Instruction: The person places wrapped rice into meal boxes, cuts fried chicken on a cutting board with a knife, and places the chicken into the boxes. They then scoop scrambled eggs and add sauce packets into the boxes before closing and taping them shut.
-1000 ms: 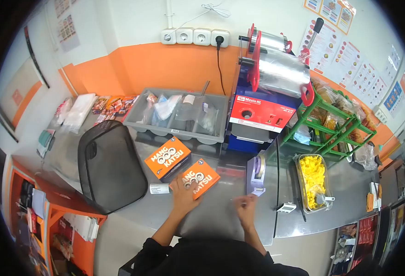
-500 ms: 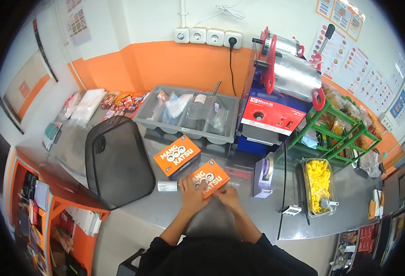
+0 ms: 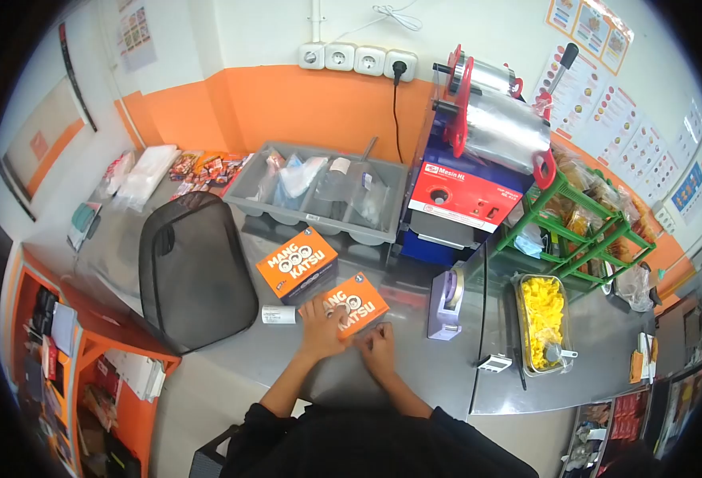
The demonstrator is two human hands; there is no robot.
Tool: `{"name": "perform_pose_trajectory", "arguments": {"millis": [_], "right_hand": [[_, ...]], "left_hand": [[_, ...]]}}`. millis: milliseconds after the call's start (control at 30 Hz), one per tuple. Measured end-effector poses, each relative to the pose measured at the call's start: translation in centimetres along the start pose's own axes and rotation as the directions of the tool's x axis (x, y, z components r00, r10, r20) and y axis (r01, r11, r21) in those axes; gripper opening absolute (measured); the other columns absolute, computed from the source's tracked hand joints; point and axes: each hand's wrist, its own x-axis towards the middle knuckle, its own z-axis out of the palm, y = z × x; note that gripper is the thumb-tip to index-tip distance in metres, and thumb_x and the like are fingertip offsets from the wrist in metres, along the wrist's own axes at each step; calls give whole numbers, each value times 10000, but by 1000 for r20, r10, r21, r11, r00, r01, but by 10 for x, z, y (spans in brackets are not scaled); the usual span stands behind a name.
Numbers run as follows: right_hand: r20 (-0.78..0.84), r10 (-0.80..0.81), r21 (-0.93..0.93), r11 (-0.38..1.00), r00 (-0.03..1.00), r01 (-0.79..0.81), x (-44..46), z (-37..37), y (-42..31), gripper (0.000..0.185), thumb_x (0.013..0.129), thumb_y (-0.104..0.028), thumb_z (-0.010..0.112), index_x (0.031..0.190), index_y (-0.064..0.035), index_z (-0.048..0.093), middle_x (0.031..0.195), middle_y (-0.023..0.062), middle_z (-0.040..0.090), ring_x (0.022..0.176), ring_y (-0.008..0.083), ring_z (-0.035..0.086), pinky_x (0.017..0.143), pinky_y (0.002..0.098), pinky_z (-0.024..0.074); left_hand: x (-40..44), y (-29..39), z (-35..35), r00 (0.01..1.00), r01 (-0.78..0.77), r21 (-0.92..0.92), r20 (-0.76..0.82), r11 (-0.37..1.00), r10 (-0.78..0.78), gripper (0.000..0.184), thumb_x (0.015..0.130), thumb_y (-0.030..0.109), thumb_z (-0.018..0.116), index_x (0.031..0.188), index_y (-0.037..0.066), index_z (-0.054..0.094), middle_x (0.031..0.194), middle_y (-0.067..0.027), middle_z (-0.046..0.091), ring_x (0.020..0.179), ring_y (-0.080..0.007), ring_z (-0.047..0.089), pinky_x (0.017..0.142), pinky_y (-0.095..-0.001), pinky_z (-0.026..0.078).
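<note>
An orange box (image 3: 364, 301) with MANG KATSU lettering lies on the metal table in front of me. My left hand (image 3: 321, 328) grips its left side, some fingers laid over the top face. Close to the box's front edge is my right hand (image 3: 379, 350), its fingers curled together; whatever they may pinch is hidden. A second orange box (image 3: 297, 259) of the same print stands just behind and to the left. Left of my left hand, a small white printed label or receipt (image 3: 278, 315) rests on the table.
A dark mesh cover (image 3: 200, 275) lies at left. Behind stand a grey compartment tray (image 3: 311, 219) and a cup sealing machine (image 3: 466, 191). To the right are a tape dispenser (image 3: 445, 307), a container of yellow pieces (image 3: 544, 319) and a green rack (image 3: 570, 255).
My right hand has drawn back slightly toward me from the box's front corner. My left hand stays on the box. The whole view has shifted a little.
</note>
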Motion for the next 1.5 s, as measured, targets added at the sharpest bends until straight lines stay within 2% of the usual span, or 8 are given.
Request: {"name": "perform_pose_trajectory", "arguments": {"millis": [300, 500, 667, 833, 933, 1067, 1333, 1500], "right_hand": [[-240, -153, -71, 988, 959, 139, -10, -99, -16, 179, 781, -122, 692, 842, -27, 553, 904, 154, 473, 846, 316, 476, 711, 425, 400], [-432, 50, -151, 980, 900, -127, -24, -180, 30, 132, 823, -93, 660, 848, -24, 550, 878, 101, 474, 734, 217, 465, 626, 325, 391], [-464, 322, -38, 923, 825, -382, -29, -184, 59, 115, 854, -104, 634, 922, -24, 588, 942, 112, 510, 775, 227, 525, 682, 333, 444], [-351, 416, 331, 893, 839, -305, 0, -147, 74, 281, 911, -272, 617, 1025, -16, 638, 993, 102, 607, 825, 151, 586, 666, 283, 481], [-321, 488, 302, 865, 811, -401, 12, -129, 113, 280, 898, -288, 634, 951, -14, 653, 945, 74, 636, 762, 130, 586, 610, 278, 463], [-96, 592, 437, 748, 800, -500, 23, -149, 86, 197, 863, -236, 672, 889, -41, 663, 878, 38, 655, 712, 110, 577, 608, 259, 432], [9, 670, 724, 508, 742, -467, -18, -154, 51, 89, 860, -146, 662, 826, -64, 654, 790, 28, 646, 701, 96, 551, 680, 223, 393], [-74, 622, 744, 555, 779, -373, -15, -130, 72, 78, 833, -55, 664, 775, -20, 627, 716, 25, 616, 645, 80, 503, 578, 226, 362]], "left_hand": [[21, 30, -20, 983, 183, 205, -49, 962, -176, 754, 528, 539, 821, 1072, 124, 502, 1160, -181, 445, 1078, -364, 390, 901, -492, 289], [91, -20, -111, 996, 69, 221, -78, 973, -53, 766, 474, 478, 864, 1038, 161, 453, 1066, -105, 477, 1065, -313, 427, 902, -461, 316], [100, -85, -93, 942, 311, 249, 47, 917, -332, 828, 454, 505, 874, 1071, 141, 459, 1096, -114, 489, 1114, -323, 419, 954, -489, 290], [79, -86, -85, 946, 131, 342, -324, 931, -14, 895, 600, 534, 819, 1250, 41, 451, 1172, -193, 500, 1133, -381, 439, 973, -543, 294], [43, -74, -85, 741, 402, -145, -529, 904, -414, 580, 818, 299, 696, 1222, -19, 427, 1140, -239, 509, 1083, -382, 483, 948, -466, 352], [-34, -68, -47, 559, 712, -365, -221, 599, -799, 525, 859, 183, 587, 1268, -45, 349, 1096, -247, 518, 996, -372, 530, 888, -448, 402], [-48, -54, -14, 420, 688, -482, -346, 543, -839, 658, 809, 217, 701, 1292, -34, 332, 884, -174, 599, 810, -305, 596, 772, -388, 461], [-67, -99, 9, 501, 526, -782, -32, 334, -865, 628, 750, 79, 782, 1243, -6, 402, 940, -133, 633, 832, -190, 629, 751, -304, 496]]}}
